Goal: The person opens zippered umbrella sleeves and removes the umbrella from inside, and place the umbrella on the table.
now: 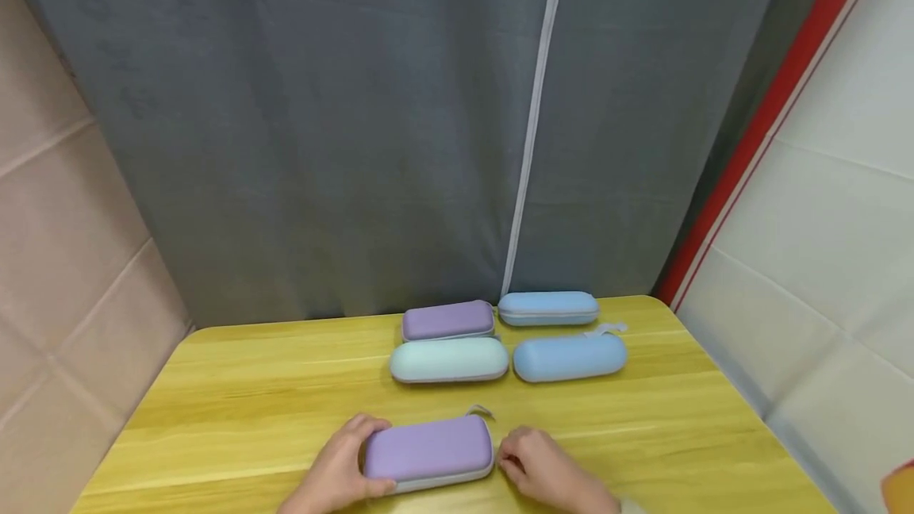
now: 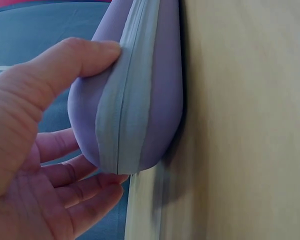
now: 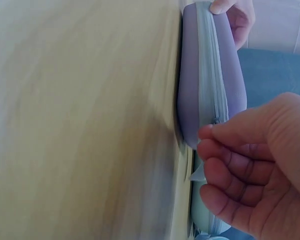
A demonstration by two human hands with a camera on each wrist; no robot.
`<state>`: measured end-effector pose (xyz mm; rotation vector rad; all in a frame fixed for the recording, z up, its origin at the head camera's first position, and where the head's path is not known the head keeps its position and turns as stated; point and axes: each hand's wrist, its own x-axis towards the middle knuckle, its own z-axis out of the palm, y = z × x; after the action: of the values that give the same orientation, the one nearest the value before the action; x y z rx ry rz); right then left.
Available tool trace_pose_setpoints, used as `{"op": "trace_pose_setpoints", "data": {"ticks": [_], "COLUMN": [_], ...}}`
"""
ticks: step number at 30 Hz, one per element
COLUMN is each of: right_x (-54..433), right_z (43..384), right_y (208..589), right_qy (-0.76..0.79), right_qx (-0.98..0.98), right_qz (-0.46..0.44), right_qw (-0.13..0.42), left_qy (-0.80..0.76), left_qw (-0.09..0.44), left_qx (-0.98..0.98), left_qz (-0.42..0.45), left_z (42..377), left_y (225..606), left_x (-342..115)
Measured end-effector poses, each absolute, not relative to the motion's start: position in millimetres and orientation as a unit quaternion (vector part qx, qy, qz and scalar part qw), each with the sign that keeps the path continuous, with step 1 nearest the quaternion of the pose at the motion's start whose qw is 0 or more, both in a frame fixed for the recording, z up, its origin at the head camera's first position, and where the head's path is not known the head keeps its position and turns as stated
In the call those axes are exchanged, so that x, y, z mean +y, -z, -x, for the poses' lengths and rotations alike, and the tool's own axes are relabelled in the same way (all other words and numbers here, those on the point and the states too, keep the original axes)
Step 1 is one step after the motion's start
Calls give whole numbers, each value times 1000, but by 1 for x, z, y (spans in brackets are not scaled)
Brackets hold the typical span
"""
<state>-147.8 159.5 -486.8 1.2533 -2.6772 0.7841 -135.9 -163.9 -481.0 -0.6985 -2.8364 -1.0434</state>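
Note:
A light purple zippered case (image 1: 428,448) with a grey zipper band lies near the front of the table. My left hand (image 1: 341,465) grips its left end, thumb on the near side at the zipper band (image 2: 130,100) and fingers around the far side. At the other end is my right hand (image 1: 540,466), fingers curled and thumb against the index finger. In the right wrist view, that thumb and index finger pinch at the small zipper pull (image 3: 216,120). The zipper looks closed along its visible length. A grey strap loop (image 1: 480,411) sticks out at the case's far right corner.
Behind stand several more cases on the wooden table (image 1: 250,395): a mint one (image 1: 450,360), a darker purple one (image 1: 448,320), a blue one (image 1: 570,358) with a strap, and another blue one (image 1: 548,308). A grey curtain (image 1: 321,141) hangs along the back edge.

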Motion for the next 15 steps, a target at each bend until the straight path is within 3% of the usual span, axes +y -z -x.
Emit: {"op": "trace_pose_setpoints", "data": {"ticks": [7, 15], "right_x": [155, 145], "right_z": [141, 135], "right_y": [488, 491], "right_qy": [-279, -291], "right_qx": [-869, -867], "right_qz": [-406, -396], "right_qw": [51, 81], "left_qy": [303, 271], "left_qw": [-11, 3], "left_qx": [-932, -948], "left_qz": [199, 168], "left_z": [128, 114], "left_y": [478, 477], "left_x": [-162, -158]}}
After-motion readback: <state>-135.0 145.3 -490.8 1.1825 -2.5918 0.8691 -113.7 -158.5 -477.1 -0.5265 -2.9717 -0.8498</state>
